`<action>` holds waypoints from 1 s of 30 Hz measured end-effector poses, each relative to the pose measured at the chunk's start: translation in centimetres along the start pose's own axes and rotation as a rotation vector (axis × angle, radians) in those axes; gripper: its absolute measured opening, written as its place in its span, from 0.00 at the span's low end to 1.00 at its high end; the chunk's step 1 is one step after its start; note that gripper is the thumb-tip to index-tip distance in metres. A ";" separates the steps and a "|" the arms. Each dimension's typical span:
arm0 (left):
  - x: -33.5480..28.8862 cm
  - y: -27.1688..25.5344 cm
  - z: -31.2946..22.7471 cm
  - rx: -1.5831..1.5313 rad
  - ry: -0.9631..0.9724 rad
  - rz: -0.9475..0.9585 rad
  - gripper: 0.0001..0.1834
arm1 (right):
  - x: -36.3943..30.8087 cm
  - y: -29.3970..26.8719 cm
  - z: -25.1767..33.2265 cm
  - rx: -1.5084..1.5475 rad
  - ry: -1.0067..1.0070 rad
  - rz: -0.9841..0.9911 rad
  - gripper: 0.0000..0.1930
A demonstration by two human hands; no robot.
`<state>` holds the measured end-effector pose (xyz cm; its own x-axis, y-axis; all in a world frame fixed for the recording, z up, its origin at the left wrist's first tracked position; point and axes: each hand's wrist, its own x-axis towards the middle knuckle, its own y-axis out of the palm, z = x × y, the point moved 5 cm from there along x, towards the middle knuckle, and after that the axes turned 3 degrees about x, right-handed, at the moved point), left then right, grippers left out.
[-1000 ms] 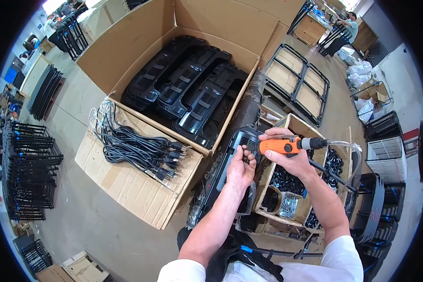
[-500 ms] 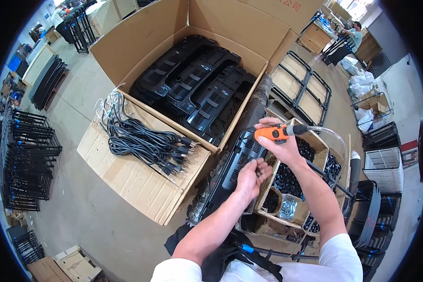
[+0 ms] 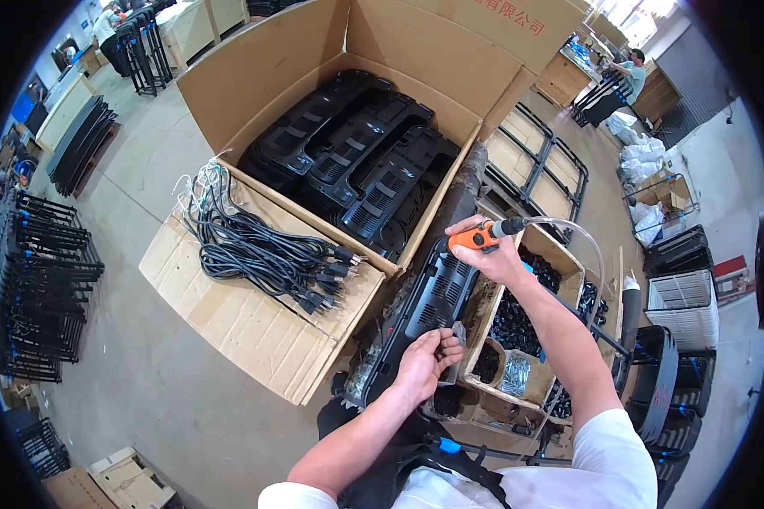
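My right hand (image 3: 491, 257) is wrapped round an orange air screwdriver (image 3: 477, 238) with a clear hose at its back end. The tool's front end meets the far end of a long black plastic cover (image 3: 437, 299) with vent slots, and its tip is hidden. Close to the near half of this cover, on its right side, my left hand (image 3: 426, 363) has its fingers curled in with thumb and forefinger together. Whatever they may hold is too small to make out. Beneath the cover runs a worn dark beam (image 3: 465, 191).
A big carton (image 3: 255, 106) with several black covers stands beyond. Bundled black power cords (image 3: 267, 254) lie on its cardboard flap at left. On the right, a wooden bin (image 3: 573, 280) holds small black parts, with silver screws (image 3: 515, 373) in a compartment. Black frames (image 3: 542, 161) lean behind.
My left hand has moved toward me along the cover, and its fingers have curled in more. The screwdriver remains at the cover's far end, its position in view shifted slightly left.
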<state>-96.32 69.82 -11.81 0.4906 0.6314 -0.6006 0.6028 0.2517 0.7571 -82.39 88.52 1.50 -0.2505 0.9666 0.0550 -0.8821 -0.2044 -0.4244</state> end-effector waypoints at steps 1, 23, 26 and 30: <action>-0.8 -0.4 -0.2 -0.010 0.008 -0.012 0.17 | -0.2 0.2 -0.2 0.001 0.000 -0.001 0.16; -2.9 -1.5 10.7 0.717 -0.493 0.235 0.23 | -28.6 -8.8 8.6 0.165 0.142 -0.629 0.25; -1.0 -1.6 14.4 0.999 -0.553 0.149 0.23 | -33.5 -10.8 8.4 0.179 0.107 -0.695 0.26; 2.1 -2.3 17.3 1.345 -0.388 0.160 0.30 | -37.7 -13.2 6.3 0.242 0.089 -0.763 0.27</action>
<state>-85.76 57.84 -19.27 0.6166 0.2911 -0.7315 0.5487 -0.8252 0.1341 -63.84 53.84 10.73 0.4796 0.8601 0.1739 -0.8618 0.4990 -0.0913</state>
